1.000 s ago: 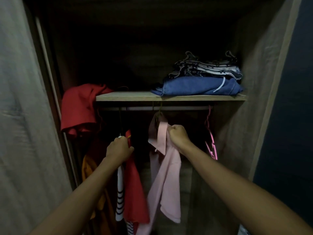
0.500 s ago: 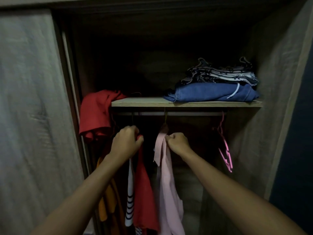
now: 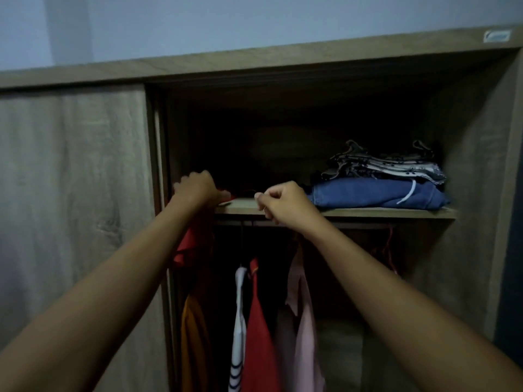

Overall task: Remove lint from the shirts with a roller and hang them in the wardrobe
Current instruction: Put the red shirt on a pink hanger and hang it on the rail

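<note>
Head view: the wardrobe stands open in dim light, with its sliding door covering the left side. A shelf crosses the opening, and a hanging rail runs just beneath it.

Left hand: raised to the left end of the shelf, palm down, fingers curled over a red garment that drapes off that end. Whether the fingers actually grip the cloth cannot be told.

Right hand: raised in front of the shelf's front edge, near its middle. The fingers are folded into a loose fist, thumb and forefinger pressed together; what they pinch, if anything, cannot be told.

Shirts on the rail, left to right: an orange garment, a white striped shirt, a red shirt and a pink shirt. The pink shirt hangs directly below the right wrist.

At the right end of the shelf lies a folded blue garment with a patterned garment stacked on top.
</note>
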A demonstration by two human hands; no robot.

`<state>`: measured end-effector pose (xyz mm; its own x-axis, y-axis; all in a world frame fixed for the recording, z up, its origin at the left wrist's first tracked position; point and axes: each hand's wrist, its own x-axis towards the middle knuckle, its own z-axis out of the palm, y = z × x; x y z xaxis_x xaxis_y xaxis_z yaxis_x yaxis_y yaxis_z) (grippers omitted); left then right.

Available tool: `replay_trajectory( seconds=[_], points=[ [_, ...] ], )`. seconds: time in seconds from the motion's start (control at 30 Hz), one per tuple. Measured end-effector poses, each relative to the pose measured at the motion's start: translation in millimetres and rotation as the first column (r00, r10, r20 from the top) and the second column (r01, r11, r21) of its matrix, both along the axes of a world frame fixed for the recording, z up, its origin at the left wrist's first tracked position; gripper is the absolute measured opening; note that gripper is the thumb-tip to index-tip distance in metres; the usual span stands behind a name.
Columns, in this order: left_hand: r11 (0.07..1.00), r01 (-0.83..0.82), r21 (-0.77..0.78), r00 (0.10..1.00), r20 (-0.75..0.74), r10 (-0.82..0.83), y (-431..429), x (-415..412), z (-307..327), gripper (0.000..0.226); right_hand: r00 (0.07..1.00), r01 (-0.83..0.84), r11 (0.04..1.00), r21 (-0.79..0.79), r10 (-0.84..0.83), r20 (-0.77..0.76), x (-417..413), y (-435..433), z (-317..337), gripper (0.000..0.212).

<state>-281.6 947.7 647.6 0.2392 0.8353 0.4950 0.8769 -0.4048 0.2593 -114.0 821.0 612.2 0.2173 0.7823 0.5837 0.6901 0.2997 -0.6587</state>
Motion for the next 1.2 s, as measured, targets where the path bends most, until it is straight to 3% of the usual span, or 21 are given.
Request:
replay_trajectory(
  seconds=[0.07, 0.13, 0.2, 0.27, 0.37, 0.5, 0.67, 0.77, 0.8, 0.87, 0.93, 1.0, 1.1, 1.2],
  points=[
    [0.996, -0.013, -0.092, 1.0, -0.03, 0.01, 3.2, -3.2, -5.7, 0.058, 1.0, -0.016, 1.0, -0.005, 0.016, -0.008, -2.6, 1.9, 17.1, 0.036],
    [0.999, 0.029, -0.041, 0.999, -0.03, -0.03, 1.6, -3.8, -12.5, 0.028, 0.999, -0.029, 0.999, -0.046, 0.028, -0.021, -1.8, 5.5, 29.3, 0.035],
    [0.997, 0.067, 0.037, 0.997, -0.034, -0.065, -6.3, -1.7, -14.2, 0.015, 1.0, -0.024, 0.996, -0.09, 0.023, -0.017, 0.4, 10.6, 37.4, 0.036],
    [0.993, 0.112, 0.044, 0.993, -0.028, -0.111, -17.2, 2.6, -13.5, 0.014, 1.0, 0.004, 0.991, -0.13, -0.006, -0.011, 3.2, 15.7, 42.0, 0.037],
    [0.969, 0.242, 0.046, 0.97, -0.04, -0.24, -37.6, 5.5, -19.0, 0.033, 0.996, 0.092, 0.989, -0.114, -0.092, 0.001, 5.5, 21.5, 44.5, 0.042],
    [0.874, 0.484, 0.037, 0.875, -0.038, -0.483, -75.4, -5.3, -36.9, 0.033, 0.969, 0.237, 0.969, -0.074, -0.231, 0.086, 7.2, 34.5, 48.2, 0.046],
    [0.783, 0.621, 0.028, 0.782, -0.077, -0.618, -99.7, -19.5, -55.0, 0.041, 0.953, 0.288, 0.929, -0.233, -0.254, 0.165, -2.1, 49.1, 54.0, 0.103],
    [0.768, 0.641, -0.006, 0.76, -0.139, -0.635, -101.3, -24.5, -61.9, 0.037, 0.917, 0.346, 0.885, -0.312, -0.248, 0.314, -8.1, 59.7, 55.9, 0.12],
    [0.758, 0.652, -0.011, 0.749, -0.148, -0.646, -100.7, -25.8, -63.5, 0.029, 0.897, 0.373, 0.864, -0.337, -0.244, 0.368, -10.5, 61.6, 54.8, 0.117],
    [0.746, 0.666, -0.027, 0.731, -0.179, -0.659, -101.0, -30.0, -64.7, 0.009, 0.889, 0.377, 0.852, -0.363, -0.222, 0.4, -13.3, 64.0, 52.5, 0.09],
    [0.749, 0.661, -0.038, 0.734, -0.173, -0.657, -98.0, -36.0, -64.9, 0.014, 0.89, 0.372, 0.872, -0.32, -0.237, 0.39, -13.3, 63.9, 49.9, 0.063],
    [0.785, 0.619, -0.025, 0.783, -0.058, -0.619, -94.2, -44.8, -61.2, 0.016, 0.885, 0.382, 0.89, -0.248, -0.276, 0.375, -13.0, 57.1, 45.8, 0.049],
    [0.861, 0.507, 0.038, 0.824, 0.27, -0.498, -80.7, -60.4, -50.7, 0.018, 0.889, 0.359, 0.924, -0.134, -0.295, 0.351, -19.2, 30.9, 31.2, 0.037],
    [0.876, 0.465, -0.125, 0.741, 0.596, -0.308, -61.7, -69.4, -39.9, 0.052, 0.906, 0.278, 0.961, -0.008, -0.26, 0.334, -29.0, 1.9, 8.1, 0.037]
  ],
)
